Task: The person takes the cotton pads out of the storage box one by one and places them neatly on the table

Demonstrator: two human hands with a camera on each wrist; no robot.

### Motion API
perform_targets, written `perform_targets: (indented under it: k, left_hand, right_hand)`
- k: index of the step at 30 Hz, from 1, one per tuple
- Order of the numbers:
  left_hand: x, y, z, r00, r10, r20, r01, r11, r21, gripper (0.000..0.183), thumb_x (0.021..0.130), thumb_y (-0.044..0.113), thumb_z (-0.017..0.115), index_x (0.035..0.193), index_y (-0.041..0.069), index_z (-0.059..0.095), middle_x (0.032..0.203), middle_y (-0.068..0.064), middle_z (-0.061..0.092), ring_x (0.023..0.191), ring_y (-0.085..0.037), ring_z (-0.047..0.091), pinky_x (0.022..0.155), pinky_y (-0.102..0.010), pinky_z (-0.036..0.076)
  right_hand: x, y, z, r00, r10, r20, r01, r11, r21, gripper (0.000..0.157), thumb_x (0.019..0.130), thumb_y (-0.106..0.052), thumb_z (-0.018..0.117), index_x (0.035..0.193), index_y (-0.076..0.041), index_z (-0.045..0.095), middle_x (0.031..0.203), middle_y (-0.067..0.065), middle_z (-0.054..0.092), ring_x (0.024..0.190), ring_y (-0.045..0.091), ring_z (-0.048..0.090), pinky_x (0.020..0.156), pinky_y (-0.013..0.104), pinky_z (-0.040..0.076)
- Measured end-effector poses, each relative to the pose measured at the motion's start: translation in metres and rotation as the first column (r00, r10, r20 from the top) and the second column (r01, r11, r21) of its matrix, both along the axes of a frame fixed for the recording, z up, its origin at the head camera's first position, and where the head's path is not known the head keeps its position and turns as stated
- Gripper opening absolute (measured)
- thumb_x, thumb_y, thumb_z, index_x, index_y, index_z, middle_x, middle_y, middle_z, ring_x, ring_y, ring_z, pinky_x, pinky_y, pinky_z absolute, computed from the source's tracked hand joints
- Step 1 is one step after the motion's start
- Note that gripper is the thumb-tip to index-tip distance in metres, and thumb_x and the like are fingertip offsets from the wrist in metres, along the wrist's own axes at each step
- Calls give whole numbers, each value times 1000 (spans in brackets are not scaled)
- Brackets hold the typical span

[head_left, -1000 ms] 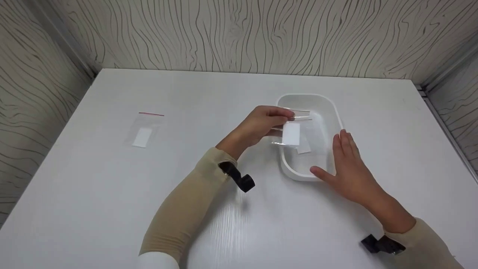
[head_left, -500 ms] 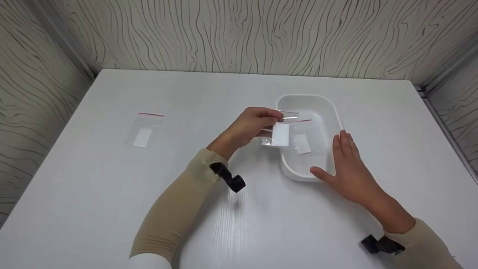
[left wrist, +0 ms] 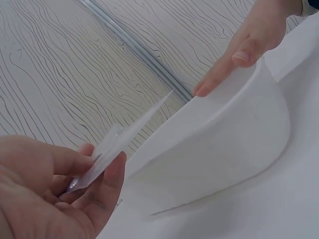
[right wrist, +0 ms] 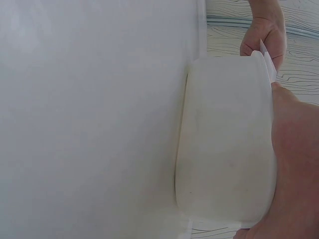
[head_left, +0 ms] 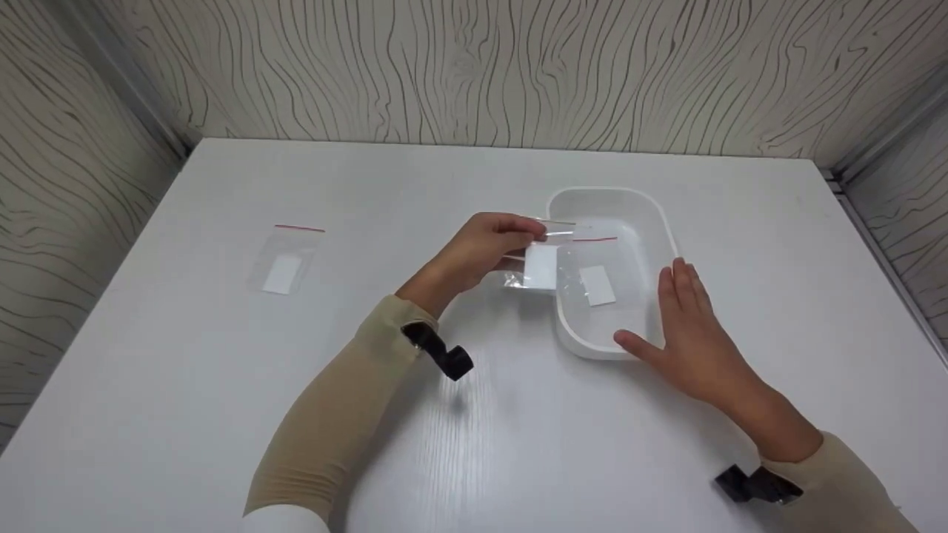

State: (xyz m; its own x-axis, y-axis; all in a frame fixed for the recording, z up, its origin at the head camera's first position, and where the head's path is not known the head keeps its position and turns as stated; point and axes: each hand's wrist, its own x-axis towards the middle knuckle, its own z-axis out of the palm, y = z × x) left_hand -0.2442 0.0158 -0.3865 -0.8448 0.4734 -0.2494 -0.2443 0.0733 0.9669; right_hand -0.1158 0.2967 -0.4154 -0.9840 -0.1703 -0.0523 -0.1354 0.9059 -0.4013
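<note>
My left hand [head_left: 492,248] pinches a clear plastic bag [head_left: 541,268] with a white label by its upper edge. The bag overlaps the left rim of the white tub [head_left: 564,326] in the head view; in the left wrist view it tilts up between thumb and fingers. Inside the tub lies a clear zip bag [head_left: 598,285] with a red strip and a white label. My right hand [head_left: 692,340] rests with straight fingers along the tub's right rim, the thumb spread at the near corner.
Another zip bag [head_left: 284,260] with a red strip and white label lies flat on the left of the white table [head_left: 185,385]. A wall [head_left: 474,70] with dark wavy lines stands behind the table's back edge.
My left hand has moved left with its plastic bag, from over the tub to its left rim, uncovering more of the zip bag inside. The right hand has stayed put.
</note>
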Motion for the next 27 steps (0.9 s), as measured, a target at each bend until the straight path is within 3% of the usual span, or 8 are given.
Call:
perform_targets:
  k: [17,23,27]
  left_hand:
    - [0,-18,-3,1000,24,-17,-24,1000,-20,25,103,5,56,125,-2,68,124,-10,67,109,-26,66,98,-43,53]
    - [0,-28,-4,999,32,-26,-33,999,-23,26,103,5,56,125,-1,68,129,-5,66,107,-21,67,94,-38,55]
    - [0,-34,-5,999,39,-23,-40,999,-32,26,103,5,57,125,-1,68,128,-7,66,106,-21,66,98,-43,53]
  right_hand:
    - [1,0,1,1000,5,3,-5,1000,-10,115,95,-62,61,156,12,-1,165,28,-13,152,43,-14,120,62,9]
    - [0,0,0,1000,2,-3,-2,1000,4,114,95,-62,61,156,13,0,165,29,-12,153,44,-13,120,63,12]
    - [0,0,0,1000,1,4,-2,1000,5,115,95,-62,61,156,13,-1,165,28,-13,152,43,-14,120,63,10]
